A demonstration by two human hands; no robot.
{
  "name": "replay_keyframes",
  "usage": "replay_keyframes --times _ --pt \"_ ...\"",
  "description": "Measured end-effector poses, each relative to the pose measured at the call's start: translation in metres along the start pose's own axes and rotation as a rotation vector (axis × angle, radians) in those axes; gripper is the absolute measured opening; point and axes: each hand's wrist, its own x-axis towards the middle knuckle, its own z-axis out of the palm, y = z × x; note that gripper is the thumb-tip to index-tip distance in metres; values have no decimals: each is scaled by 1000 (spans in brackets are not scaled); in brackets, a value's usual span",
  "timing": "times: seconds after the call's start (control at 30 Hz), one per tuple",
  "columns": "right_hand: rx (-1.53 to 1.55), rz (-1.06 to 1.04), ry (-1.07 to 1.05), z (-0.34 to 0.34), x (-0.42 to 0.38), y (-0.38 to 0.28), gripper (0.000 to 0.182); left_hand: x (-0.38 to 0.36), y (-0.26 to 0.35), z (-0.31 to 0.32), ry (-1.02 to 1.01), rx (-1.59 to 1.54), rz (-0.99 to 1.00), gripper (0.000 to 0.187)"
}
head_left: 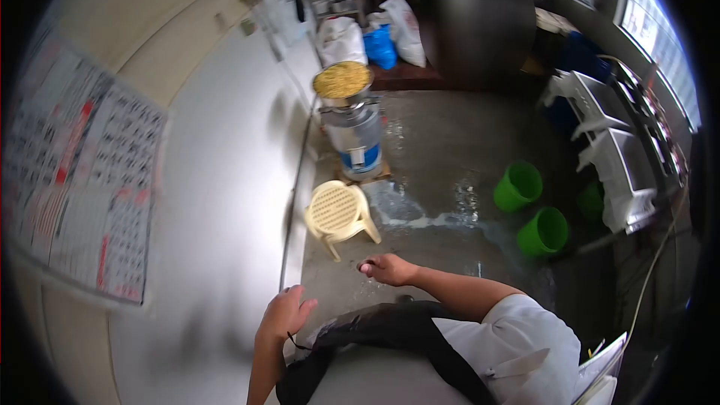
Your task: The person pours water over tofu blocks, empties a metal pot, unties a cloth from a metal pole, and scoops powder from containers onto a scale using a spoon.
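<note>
My left hand (286, 312) is at the lower middle, close to the white wall, with its thumb apart from the fingers and nothing visible in it. To its right, my right hand (386, 269) is closed round a small dark object that is too small to name. Just beyond both hands stands a cream plastic stool (334, 208). Behind the stool, a metal machine (355, 135) with a blue band carries a round pan heaped with yellow grains (342, 80). Neither hand touches the stool or the machine.
Green buckets (517, 186) stand on the wet floor to the right, near white plastic crates (622, 172). White sacks (341, 41) and a blue bag (380, 46) lie at the back. A calendar (82, 172) hangs on the left wall. A blurred dark round shape (484, 19) is at the top.
</note>
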Motion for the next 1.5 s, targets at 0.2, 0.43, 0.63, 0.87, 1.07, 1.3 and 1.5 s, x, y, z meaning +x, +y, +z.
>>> replay_keyframes --times 0.2,0.43,0.63,0.87,1.07,1.3,1.5 --pt "-110 -9 301 -98 -39 44 51 135 105 19 -54 -70 242 52" --pt "-434 -64 364 -173 -13 44 28 279 186 52 -303 -45 640 42" --pt "-399 14 361 -288 29 55 25 426 215 79 -163 21 878 20" --pt "-395 72 417 -437 29 53 25 573 269 34 -16 -134 955 18" --pt "-493 188 582 -528 30 87 24 671 321 32 -117 -113 978 19" --pt "-735 827 531 -653 19 185 42 816 409 51 15 -45 942 20" --pt "-424 469 750 -795 37 222 52 920 516 53 -62 106 907 22"
